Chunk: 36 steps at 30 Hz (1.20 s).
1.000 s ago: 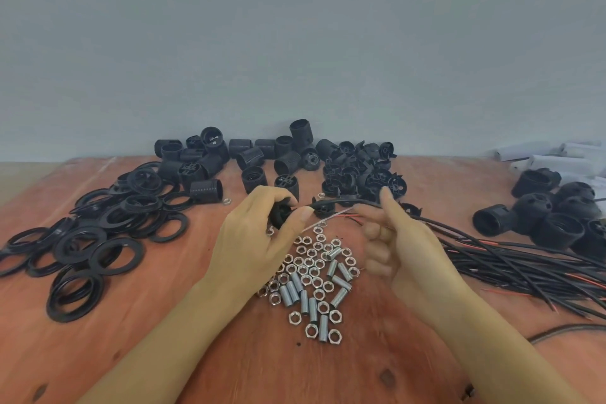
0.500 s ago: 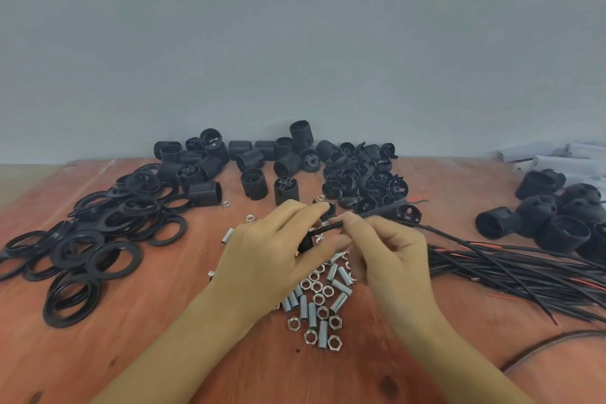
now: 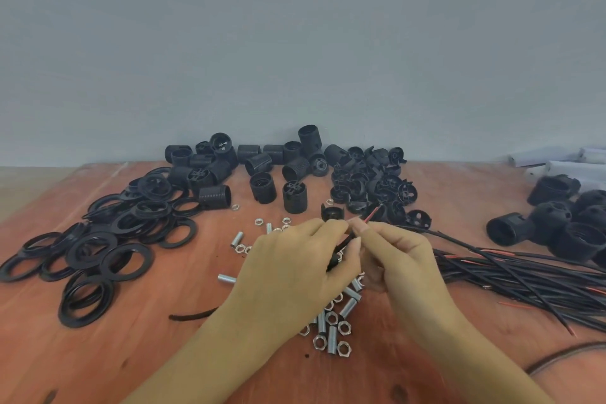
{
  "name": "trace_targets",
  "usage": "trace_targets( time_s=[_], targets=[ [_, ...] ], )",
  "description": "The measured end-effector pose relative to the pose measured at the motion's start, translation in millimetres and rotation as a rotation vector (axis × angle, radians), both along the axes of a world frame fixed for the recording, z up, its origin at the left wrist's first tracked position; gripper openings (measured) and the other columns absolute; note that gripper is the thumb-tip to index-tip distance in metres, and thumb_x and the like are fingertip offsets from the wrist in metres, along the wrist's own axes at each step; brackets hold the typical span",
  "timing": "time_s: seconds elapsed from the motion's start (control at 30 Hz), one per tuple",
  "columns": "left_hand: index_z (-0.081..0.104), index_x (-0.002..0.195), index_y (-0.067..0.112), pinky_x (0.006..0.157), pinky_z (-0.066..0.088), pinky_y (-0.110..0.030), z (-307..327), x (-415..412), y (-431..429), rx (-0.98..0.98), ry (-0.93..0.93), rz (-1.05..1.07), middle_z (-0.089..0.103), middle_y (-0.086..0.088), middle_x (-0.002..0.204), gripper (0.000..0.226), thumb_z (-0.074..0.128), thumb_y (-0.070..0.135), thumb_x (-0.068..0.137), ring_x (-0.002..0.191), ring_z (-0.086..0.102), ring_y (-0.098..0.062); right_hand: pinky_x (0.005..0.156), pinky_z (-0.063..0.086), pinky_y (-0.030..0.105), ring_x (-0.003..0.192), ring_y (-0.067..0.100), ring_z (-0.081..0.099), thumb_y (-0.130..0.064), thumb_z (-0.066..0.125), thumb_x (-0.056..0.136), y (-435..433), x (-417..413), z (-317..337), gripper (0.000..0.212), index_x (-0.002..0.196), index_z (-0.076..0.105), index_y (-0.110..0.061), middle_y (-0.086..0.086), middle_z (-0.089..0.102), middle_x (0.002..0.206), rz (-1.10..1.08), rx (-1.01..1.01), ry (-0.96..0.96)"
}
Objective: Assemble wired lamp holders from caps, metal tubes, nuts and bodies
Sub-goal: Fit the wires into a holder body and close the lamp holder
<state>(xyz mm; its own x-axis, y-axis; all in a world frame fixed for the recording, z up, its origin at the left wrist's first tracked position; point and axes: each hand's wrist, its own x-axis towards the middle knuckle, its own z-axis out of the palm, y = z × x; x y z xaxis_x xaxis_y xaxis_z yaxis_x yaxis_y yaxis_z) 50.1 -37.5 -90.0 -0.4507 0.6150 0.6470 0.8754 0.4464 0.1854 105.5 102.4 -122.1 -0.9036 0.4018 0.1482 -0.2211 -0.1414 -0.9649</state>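
L hand + R hand = 2; nuts, tubes uncountable

Black-red wire, tilted, pinched by left hand, right hand, above nuts, metal tubes.

Reddish wooden table is carrying all stock. Heap of nuts and metal tubes is lying near the front middle and is serving as reference.

- Left of heap: black rings are sprawling in an overlapping pile.
- Behind heap: threaded black bodies are standing and lying mixed.
- Behind and right: caps are piling together; a single cap is sitting apart, nearer the heap.
- Right: bundle of black and red wires is fanning outward.
- Beyond the wires: larger black holders are clustering, with white rolls lying behind them.
- Just left: short black wire scrap is lying alone.
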Motion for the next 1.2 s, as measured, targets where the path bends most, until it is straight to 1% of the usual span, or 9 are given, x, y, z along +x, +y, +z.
trace_targets(
  time_s=[0.17,0.3,0.4,0.53,0.67,0.77,0.93,1.07,1.2],
  targets=[
    [0.073,0.101,0.027,0.046,0.036,-0.01,-9.6,-10.4,2.1,0.083,-0.498,-0.043,0.06,0.009,0.057,0.017,0.06,0.034,0.093,0.047,0.054,-0.001,0.039,0.032,0.018,0.042,0.007,0.039,-0.024,0.075,0.077,7.7,0.4,2.7,0.01,0.074,0.075,-0.014,0.002,0.057,0.058,-0.104,-0.055,-0.018],
    [0.069,0.081,0.022,0.04,0.035,-0.017,-25.4,-17.4,4.4,0.091,-0.675,-0.146,0.06,-0.004,0.059,0.021,0.055,0.027,0.097,0.042,0.053,-0.013,0.048,0.039,0.007,0.044,-0.002,0.051,-0.007,0.068,0.089,1.3,-2.9,-3.8,0.018,0.073,0.074,-0.013,-0.011,0.061,0.053,-0.062,0.174,0.009],
    [0.063,0.072,0.016,0.045,0.041,-0.029,-32.3,-19.7,6.2,0.156,-0.714,-0.171,0.06,-0.006,0.059,0.028,0.057,0.025,0.098,0.049,0.055,-0.021,0.048,0.038,0.006,0.044,-0.003,0.051,-0.009,0.067,0.09,-0.7,-3.2,-5.8,0.02,0.073,0.076,-0.012,-0.01,0.063,0.053,-0.042,0.208,0.008],
    [0.068,0.075,0.014,0.044,0.037,-0.011,-32.5,-21.6,5.9,0.311,-0.783,-0.219,0.064,-0.007,0.063,0.024,0.061,0.022,0.096,0.043,0.054,-0.004,0.047,0.042,0.011,0.047,0.003,0.058,-0.022,0.068,0.086,0.5,-2.2,-2.0,0.017,0.073,0.077,-0.014,0.003,0.07,0.061,-0.067,0.143,0.022],
    [0.069,0.075,0.014,0.058,0.041,-0.018,-36.4,-22.8,8.3,0.386,-0.779,-0.233,0.062,-0.002,0.062,0.027,0.058,0.019,0.098,0.057,0.052,-0.002,0.044,0.038,0.012,0.042,0.002,0.05,-0.015,0.068,0.09,0.9,-3.9,-3.7,0.019,0.072,0.075,-0.015,-0.003,0.062,0.05,-0.089,0.193,-0.017],
    [0.069,0.076,0.022,0.056,0.039,-0.015,-38.4,-23.0,9.6,0.49,-0.784,-0.199,0.059,0.004,0.058,0.023,0.06,0.014,0.097,0.055,0.049,-0.001,0.046,0.039,0.012,0.044,0.0,0.049,-0.013,0.068,0.089,4.4,-13.7,2.3,0.017,0.073,0.074,-0.016,-0.007,0.061,0.051,-0.112,0.26,-0.027],
    [0.067,0.068,0.017,0.052,0.038,-0.016,-40.7,-28.1,7.5,0.61,-0.8,-0.168,0.057,-0.012,0.056,0.025,0.065,0.009,0.092,0.051,0.046,-0.006,0.068,0.049,0.02,0.083,0.009,0.064,-0.015,0.051,0.1,20.3,-67.1,23.1,0.02,0.106,0.07,-0.02,-0.006,0.074,0.09,-0.025,0.226,-0.129],
    [0.07,0.072,0.013,0.052,0.039,-0.017,-40.2,-31.0,4.4,0.662,-0.775,-0.163,0.053,-0.009,0.053,0.016,0.069,0.01,0.088,0.051,0.044,-0.005,0.087,0.044,0.018,0.106,0.01,0.061,-0.012,0.068,0.089,21.4,-110.9,27.2,0.043,0.131,0.059,-0.014,-0.003,0.065,0.119,0.036,0.806,-0.214],
    [0.071,0.07,0.016,0.052,0.038,-0.019,-40.7,-38.8,4.2,0.743,-0.808,-0.123,0.053,-0.005,0.052,0.018,0.071,0.01,0.088,0.05,0.043,-0.008,0.092,0.047,0.028,0.11,0.011,0.059,-0.014,0.078,0.083,19.5,-132.7,25.3,0.053,0.132,0.058,-0.013,0.004,0.062,0.131,0.158,0.55,-0.266]
  ],
)
